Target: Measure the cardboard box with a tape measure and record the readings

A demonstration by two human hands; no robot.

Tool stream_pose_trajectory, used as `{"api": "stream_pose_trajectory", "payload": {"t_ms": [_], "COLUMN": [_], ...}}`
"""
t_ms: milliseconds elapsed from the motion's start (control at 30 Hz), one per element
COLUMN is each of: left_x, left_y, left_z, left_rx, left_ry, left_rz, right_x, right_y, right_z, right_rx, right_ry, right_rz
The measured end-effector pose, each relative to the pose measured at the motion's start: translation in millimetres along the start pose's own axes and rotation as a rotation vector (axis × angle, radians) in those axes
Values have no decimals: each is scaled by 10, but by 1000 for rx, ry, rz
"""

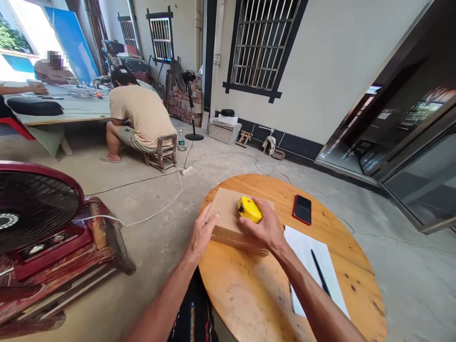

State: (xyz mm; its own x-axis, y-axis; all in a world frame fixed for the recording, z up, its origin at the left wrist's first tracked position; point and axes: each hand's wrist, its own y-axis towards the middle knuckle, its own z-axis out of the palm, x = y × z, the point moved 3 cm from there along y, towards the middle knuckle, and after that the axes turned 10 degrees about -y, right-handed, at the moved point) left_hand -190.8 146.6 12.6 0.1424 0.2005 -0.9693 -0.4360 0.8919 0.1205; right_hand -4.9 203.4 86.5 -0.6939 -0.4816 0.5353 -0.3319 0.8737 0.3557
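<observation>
On the round wooden table lies a cardboard box, its flat top facing up. My left hand rests against the box's left edge, thumb on the top and the other fingers along the side, mostly hidden. A yellow tape measure is gripped in my right hand just over the right part of the box top. Whether the tape measure touches the cardboard I cannot tell. No blade can be made out. To the right of my right hand are a sheet of paper and a black pen lying on it.
A phone with a red edge lies on the table's right side. At left stands a dark red fan on a wooden seat. Cables cross the floor. Farther back, a person sits on a small chair by a large table.
</observation>
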Motion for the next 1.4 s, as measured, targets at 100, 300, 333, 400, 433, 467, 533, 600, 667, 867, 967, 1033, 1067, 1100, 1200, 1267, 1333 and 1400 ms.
{"api": "stream_pose_trajectory", "payload": {"t_ms": [100, 300, 333, 400, 433, 467, 533, 600, 667, 867, 967, 1033, 1067, 1100, 1200, 1267, 1333, 1400], "left_x": [-4, 267, 331, 436, 470, 488, 478, 423, 348, -57, -272, -346, -370, -392, -464, -507, -527, -511], "left_y": [-148, -763, -871, -1056, -1130, -1189, -1267, -1305, -1331, -1622, -1955, -2206, -2333, -2452, -2730, -2834, -2889, -2921], "left_z": [-16, -299, -336, -374, -368, -346, -261, -143, -40, -61, 1, 127, 198, 265, 415, 450, 445, 424], "left_rx": [11, 0, 27, 58, 68, 69, 69, 94, 142, -48, 25, 196, 279, 347, 522, 600, 634, 646], "left_ry": [-7, 97, 92, 95, 105, 120, 143, 151, 159, 273, 251, 182, 137, 96, -37, -105, -114, -94], "left_rz": [23, 7, 3, -4, -11, -19, -28, -20, -7, 261, 311, 169, 73, -18, -212, -296, -359, -417], "right_x": [-189, -516, -546, -585, -596, -605, -620, -635, -643, -508, -377, -292, -251, -210, -79, -4, 50, 83], "right_y": [-314, -1037, -1152, -1372, -1471, -1559, -1699, -1796, -1879, -2326, -2637, -2828, -2913, -2989, -3160, -3242, -3310, -3370], "right_z": [-274, -559, -528, -439, -390, -347, -292, -302, -392, -787, -793, -728, -690, -658, -615, -638, -683, -721], "right_rx": [-209, -602, -609, -641, -659, -676, -694, -687, -681, -572, -430, -330, -280, -229, -62, 30, 111, 200], "right_ry": [395, 1020, 1075, 1147, 1167, 1175, 1161, 1129, 1094, 1023, 1064, 1115, 1141, 1160, 1130, 1040, 931, 861], "right_rz": [223, 558, 606, 672, 690, 701, 715, 719, 695, 547, 470, 442, 434, 426, 380, 344, 306, 269]}}
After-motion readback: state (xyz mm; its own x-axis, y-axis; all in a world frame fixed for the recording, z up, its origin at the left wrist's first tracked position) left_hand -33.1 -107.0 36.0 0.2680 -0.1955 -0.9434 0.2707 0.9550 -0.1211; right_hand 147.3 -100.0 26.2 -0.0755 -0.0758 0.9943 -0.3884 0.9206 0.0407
